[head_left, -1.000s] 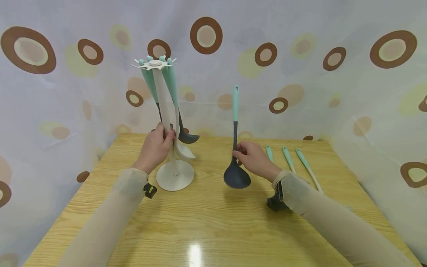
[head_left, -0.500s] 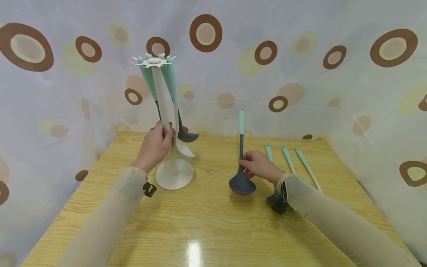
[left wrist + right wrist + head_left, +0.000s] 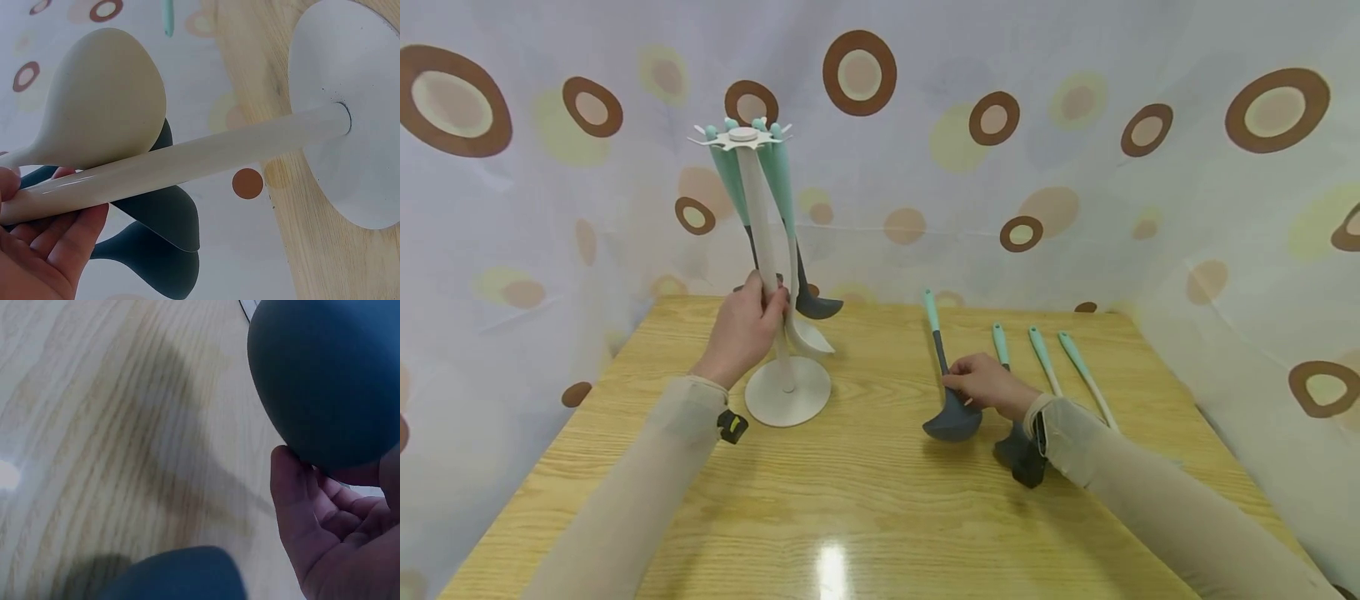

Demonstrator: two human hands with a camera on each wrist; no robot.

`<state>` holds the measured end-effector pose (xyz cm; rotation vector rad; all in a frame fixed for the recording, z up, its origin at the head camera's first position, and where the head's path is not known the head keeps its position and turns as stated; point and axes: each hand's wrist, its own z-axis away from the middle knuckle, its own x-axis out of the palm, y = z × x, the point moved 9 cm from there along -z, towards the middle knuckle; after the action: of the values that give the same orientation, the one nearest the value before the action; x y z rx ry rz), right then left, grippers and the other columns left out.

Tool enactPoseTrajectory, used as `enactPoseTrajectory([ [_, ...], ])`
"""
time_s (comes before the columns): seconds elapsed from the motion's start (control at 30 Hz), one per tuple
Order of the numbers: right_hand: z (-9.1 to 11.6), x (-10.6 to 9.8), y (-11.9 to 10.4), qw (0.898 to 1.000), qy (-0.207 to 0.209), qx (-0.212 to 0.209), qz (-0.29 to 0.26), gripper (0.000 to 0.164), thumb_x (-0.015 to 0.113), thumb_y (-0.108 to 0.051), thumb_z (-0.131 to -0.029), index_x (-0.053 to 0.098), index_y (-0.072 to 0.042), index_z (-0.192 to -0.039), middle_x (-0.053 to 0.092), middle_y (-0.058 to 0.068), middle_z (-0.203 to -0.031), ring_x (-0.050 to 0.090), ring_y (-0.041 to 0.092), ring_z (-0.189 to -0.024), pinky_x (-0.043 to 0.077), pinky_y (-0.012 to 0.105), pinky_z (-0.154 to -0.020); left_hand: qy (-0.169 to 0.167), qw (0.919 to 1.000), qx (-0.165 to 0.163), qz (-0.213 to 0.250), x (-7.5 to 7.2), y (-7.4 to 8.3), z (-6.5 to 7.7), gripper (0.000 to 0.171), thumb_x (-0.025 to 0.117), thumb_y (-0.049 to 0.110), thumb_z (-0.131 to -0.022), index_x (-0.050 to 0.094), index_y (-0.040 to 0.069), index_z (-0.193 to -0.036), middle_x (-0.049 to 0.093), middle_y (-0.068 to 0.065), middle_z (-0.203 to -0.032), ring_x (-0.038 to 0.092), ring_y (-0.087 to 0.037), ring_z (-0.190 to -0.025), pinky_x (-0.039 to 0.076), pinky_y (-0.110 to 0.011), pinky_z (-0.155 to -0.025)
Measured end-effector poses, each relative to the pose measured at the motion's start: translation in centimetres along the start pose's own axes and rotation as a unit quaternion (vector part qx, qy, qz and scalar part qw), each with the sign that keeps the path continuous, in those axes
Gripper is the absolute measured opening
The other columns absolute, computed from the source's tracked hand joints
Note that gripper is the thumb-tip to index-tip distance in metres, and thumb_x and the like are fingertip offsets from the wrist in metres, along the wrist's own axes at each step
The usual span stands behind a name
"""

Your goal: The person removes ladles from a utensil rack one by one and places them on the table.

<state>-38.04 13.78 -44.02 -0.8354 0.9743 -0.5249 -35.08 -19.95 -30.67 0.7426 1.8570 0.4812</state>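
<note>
My left hand (image 3: 747,325) grips the white pole (image 3: 758,212) of a utensil stand, whose round base (image 3: 787,392) sits on the table. From its spiked top (image 3: 743,136) hang several mint-handled utensils, among them a white ladle (image 3: 811,337) and a dark ladle (image 3: 818,307). In the left wrist view, the white ladle's bowl (image 3: 109,94) lies along the pole above my fingers. To the right, my right hand (image 3: 992,385) pinches another dark ladle (image 3: 953,423) by the neck, bowl low over the wood and handle leaning away. That bowl (image 3: 325,381) looms large in the right wrist view.
Right of the held ladle, a dark utensil (image 3: 1011,450) lies on the wooden table (image 3: 775,517), partly behind my right wrist. Two white utensils with mint handles (image 3: 1037,343) lie beyond it. A patterned curtain (image 3: 902,167) surrounds the table's back and sides.
My right hand has lowered the ladle toward the table and slightly right, its handle tipping back from upright. My left hand still holds the pole in the same place.
</note>
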Motion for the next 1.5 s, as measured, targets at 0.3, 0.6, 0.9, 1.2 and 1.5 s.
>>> enactPoseTrajectory([
  [0.3, 0.3, 0.1, 0.5, 1.000, -0.009, -0.004, 0.018, 0.025, 0.057, -0.019, -0.103, 0.068, 0.001, -0.093, 0.049, 0.000, -0.065, 0.043, 0.013, -0.056, 0.039, 0.029, -0.053, 0.004, 1.0000, 0.005, 0.000, -0.1, -0.1, 0.1, 0.033, 0.041, 0.037, -0.108, 0.051, 0.005, -0.109, 0.060, -0.010, -0.084, 0.054, -0.026, -0.068, 0.047, -0.037, -0.063],
  [0.6, 0.5, -0.1, 2.0, 1.000, -0.016, 0.020, -0.003, 0.037, 0.055, -0.013, -0.103, 0.049, -0.009, -0.067, 0.049, 0.002, -0.060, 0.045, 0.014, -0.053, 0.042, 0.030, -0.055, -0.001, 1.0000, -0.003, -0.001, 0.2, -0.2, 0.1, 0.034, 0.041, 0.036, -0.108, 0.051, 0.004, -0.111, 0.061, -0.012, -0.088, 0.057, -0.027, -0.073, 0.049, -0.039, -0.068],
  [0.9, 0.6, -0.8, 2.9, 0.998, -0.015, 0.049, 0.030, 0.028, 0.057, -0.013, -0.101, 0.064, -0.002, -0.076, 0.064, 0.006, -0.068, 0.064, 0.016, -0.063, 0.058, 0.033, -0.063, 0.004, 1.0000, 0.006, -0.007, -0.1, 0.0, 0.1, 0.033, 0.041, 0.036, -0.108, 0.050, 0.004, -0.111, 0.063, -0.012, -0.088, 0.058, -0.027, -0.072, 0.050, -0.039, -0.067],
  [1.2, 0.1, -0.6, 3.6, 0.997, -0.028, 0.062, 0.038, 0.025, 0.059, -0.012, -0.101, 0.067, 0.001, -0.081, 0.067, 0.007, -0.071, 0.066, 0.014, -0.065, 0.059, 0.032, -0.065, 0.000, 1.0000, 0.002, -0.005, -0.1, 0.0, 0.2, 0.034, 0.040, 0.036, -0.108, 0.050, 0.003, -0.112, 0.063, -0.012, -0.088, 0.057, -0.027, -0.072, 0.050, -0.039, -0.068],
  [1.5, 0.2, -1.1, 3.9, 0.995, -0.034, 0.062, 0.065, 0.026, 0.061, -0.014, -0.100, 0.068, 0.000, -0.079, 0.067, 0.006, -0.069, 0.066, 0.014, -0.061, 0.058, 0.030, -0.062, 0.000, 1.0000, 0.007, 0.000, 0.0, 0.2, 0.2, 0.034, 0.041, 0.036, -0.108, 0.050, 0.003, -0.111, 0.063, -0.012, -0.088, 0.056, -0.026, -0.070, 0.049, -0.038, -0.067],
])
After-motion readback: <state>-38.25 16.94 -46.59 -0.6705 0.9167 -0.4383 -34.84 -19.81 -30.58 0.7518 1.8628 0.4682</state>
